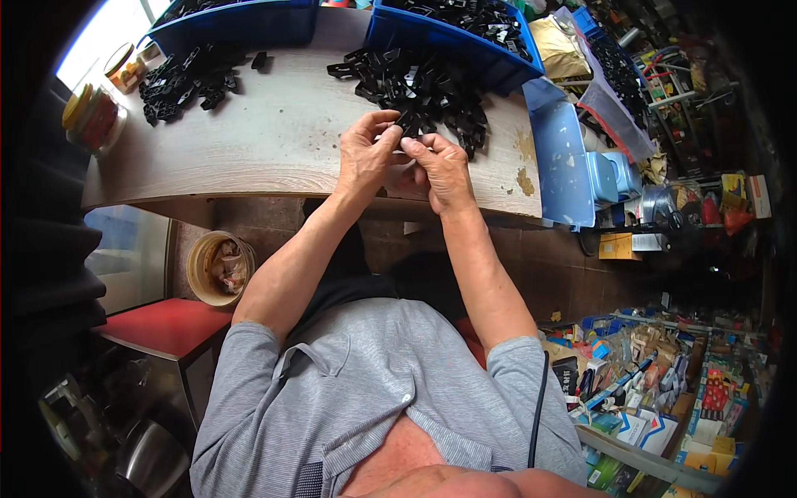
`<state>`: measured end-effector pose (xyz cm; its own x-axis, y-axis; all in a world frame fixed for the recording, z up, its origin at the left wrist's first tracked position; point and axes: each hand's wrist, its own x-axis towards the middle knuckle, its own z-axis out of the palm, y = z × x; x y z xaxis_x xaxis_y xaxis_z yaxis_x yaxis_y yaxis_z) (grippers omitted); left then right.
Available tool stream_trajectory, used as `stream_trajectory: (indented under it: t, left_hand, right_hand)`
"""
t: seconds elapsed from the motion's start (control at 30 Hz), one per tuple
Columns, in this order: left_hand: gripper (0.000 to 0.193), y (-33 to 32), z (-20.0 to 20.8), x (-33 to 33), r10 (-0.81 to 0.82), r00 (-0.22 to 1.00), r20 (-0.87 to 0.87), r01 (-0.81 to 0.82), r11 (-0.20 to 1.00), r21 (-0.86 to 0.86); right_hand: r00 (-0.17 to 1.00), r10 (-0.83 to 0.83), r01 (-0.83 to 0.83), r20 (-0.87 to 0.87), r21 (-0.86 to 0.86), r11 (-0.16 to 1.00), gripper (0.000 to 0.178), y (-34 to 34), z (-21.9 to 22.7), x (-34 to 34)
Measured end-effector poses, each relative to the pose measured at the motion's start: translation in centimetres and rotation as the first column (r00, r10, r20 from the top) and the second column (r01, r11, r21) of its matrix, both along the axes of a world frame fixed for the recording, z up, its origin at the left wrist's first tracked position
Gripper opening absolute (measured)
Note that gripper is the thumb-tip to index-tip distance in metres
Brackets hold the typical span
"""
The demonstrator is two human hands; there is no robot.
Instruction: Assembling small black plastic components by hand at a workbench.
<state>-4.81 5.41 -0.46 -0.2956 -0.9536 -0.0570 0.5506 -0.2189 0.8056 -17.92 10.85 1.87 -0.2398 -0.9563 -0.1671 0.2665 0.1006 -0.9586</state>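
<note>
My left hand [364,158] and my right hand [448,173] meet at the table's front edge, fingertips almost touching. Both are closed in a pinch around a small black plastic part [403,128], mostly hidden by the fingers. Its outline merges with the pile of black plastic parts [432,87] just beyond my hands. Farther left on the pale wooden table [249,137] lies a second, smaller heap of black parts [187,83], with one loose piece [260,61] beside it.
Two blue bins, one at back left [241,26] and one at back right [452,43], hold more black parts. Lidded jars [93,120] stand at the left edge. A waste bucket [199,270] is on the floor. Cluttered shelves [647,390] fill the right side.
</note>
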Motion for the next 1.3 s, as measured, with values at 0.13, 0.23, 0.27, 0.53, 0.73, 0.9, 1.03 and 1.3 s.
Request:
stream_trajectory:
  t: [0.13, 0.23, 0.27, 0.53, 0.73, 0.9, 1.03, 1.3]
  left_hand:
    - [0.022, -1.2, -0.5, 1.6, 0.138, 0.907, 0.398, 0.039, 0.913, -0.405]
    - [0.024, -1.7, -0.3, 3.1, 0.353, 0.787, 0.506, 0.12, 0.717, -0.687]
    - [0.025, -1.6, 0.0, 3.4, 0.378, 0.757, 0.532, 0.168, 0.674, -0.719]
    - [0.029, -1.0, 0.2, 5.3, 0.459, 0.659, 0.596, 0.343, 0.522, -0.781]
    - [0.029, -1.1, 0.7, 6.3, 0.597, 0.609, 0.523, 0.242, 0.488, -0.839]
    - [0.029, -0.6, 0.8, 6.8, 0.568, 0.656, 0.497, 0.247, 0.461, -0.852]
    - [0.027, -1.0, 0.5, 6.7, 0.541, 0.621, 0.567, 0.401, 0.403, -0.823]
    - [0.027, -2.9, 1.0, 6.7, 0.367, 0.667, 0.648, 0.507, 0.413, -0.756]
  right_hand:
    - [0.996, 0.003, 0.001, -0.091, 0.044, 0.999, 0.031, -0.4, 0.7, 0.5]
    - [0.98, 0.122, -0.111, -0.157, 0.077, 0.991, 0.04, -1.0, 1.1, 0.2]
    - [0.956, 0.215, -0.192, -0.199, 0.128, 0.973, 0.046, -1.3, 1.2, 0.0]
    - [0.839, 0.286, -0.179, -0.464, 0.261, 0.949, 0.026, -1.8, 1.6, 0.7]
    - [0.872, 0.149, -0.084, -0.466, 0.157, 0.984, 0.029, -1.4, 1.2, 0.9]
    - [0.873, 0.305, -0.226, -0.38, 0.238, 0.944, 0.047, -1.4, 1.5, -0.3]
    - [0.76, 0.387, -0.229, -0.522, 0.341, 0.912, 0.041, -2.4, 2.2, 0.7]
    - [0.806, 0.317, -0.176, -0.5, 0.309, 0.935, 0.039, -2.0, 1.7, 0.6]
